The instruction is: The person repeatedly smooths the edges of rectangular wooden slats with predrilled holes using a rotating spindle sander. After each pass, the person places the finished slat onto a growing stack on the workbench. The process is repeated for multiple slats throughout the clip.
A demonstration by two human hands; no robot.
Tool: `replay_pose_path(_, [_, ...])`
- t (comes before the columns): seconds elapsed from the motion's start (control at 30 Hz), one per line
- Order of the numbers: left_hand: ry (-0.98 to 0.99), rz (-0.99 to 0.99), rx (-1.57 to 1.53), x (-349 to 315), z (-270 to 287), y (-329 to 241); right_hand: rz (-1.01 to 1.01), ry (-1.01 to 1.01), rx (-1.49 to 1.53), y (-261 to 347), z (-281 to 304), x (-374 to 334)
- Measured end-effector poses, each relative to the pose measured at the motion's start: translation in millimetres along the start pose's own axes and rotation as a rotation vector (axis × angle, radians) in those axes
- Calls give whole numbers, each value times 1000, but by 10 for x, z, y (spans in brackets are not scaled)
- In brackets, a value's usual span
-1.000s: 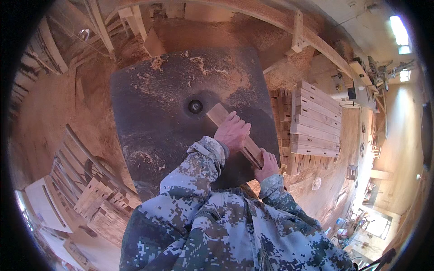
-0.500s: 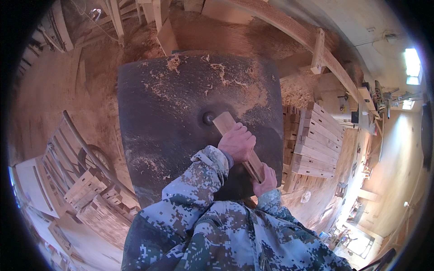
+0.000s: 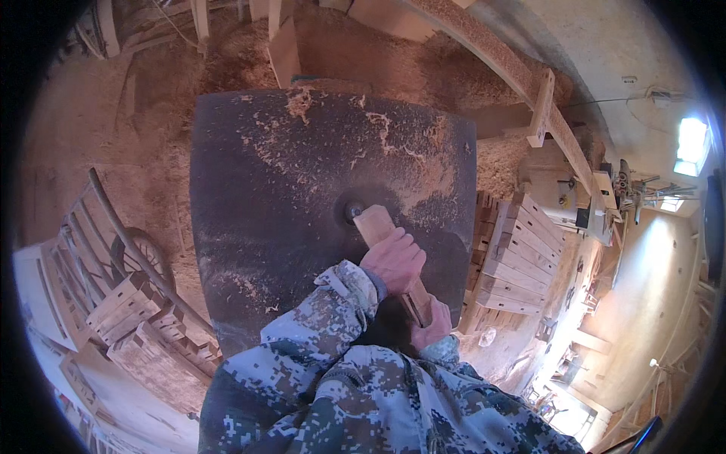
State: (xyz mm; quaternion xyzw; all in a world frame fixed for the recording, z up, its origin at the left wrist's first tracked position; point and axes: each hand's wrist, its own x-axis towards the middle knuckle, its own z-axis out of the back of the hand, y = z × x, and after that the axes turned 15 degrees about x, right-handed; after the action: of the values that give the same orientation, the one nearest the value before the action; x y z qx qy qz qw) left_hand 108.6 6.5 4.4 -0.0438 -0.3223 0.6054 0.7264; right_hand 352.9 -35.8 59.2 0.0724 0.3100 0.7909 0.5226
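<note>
A pale wooden piece lies slantwise over the dark metal machine table, its far end right beside a small round spindle in the table's middle. Whether wood and spindle touch I cannot tell. My left hand is closed over the piece around its middle, knuckles up. At the near end, my right hand grips it close to my body. The lower side of the piece and some fingertips are hidden. Wood shavings lie scattered over the table's far part.
Stacked slotted wooden parts stand right of the table. More wooden pieces and a wheeled cart frame are on the left. A long wooden beam crosses the far right. Sawdust covers the floor.
Both hands and the wooden piece have shifted slightly toward me. The far end stays beside the spindle, and both hands keep their hold. The view has tilted a little.
</note>
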Motion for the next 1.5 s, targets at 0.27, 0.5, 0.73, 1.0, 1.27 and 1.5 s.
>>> replay_pose_path(0.27, [-25, 40, -1, -162, 81, -2, 41, 40, 31, -9, 12, 27])
replay_pose_path(0.5, [-45, 19, -114, -68, 254, -53, -152, 202, 173, -171, 220, 84])
replay_pose_path(0.73, [31, -16, -44, 181, 81, -30, -141, 193, 57, -197, 432, 247])
replay_pose_path(1.0, [79, -5, 3, 184, -58, 97, -121, 44, 19, -40, 115, 300])
replay_pose_path(1.27, [83, 26, 25, -36, 70, 93, -65, 94, 14, 103, 75, 232])
replay_pose_path(1.5, [84, 18, -33, -138, 220, 93, -75, 120, 70, 97, 51, 148])
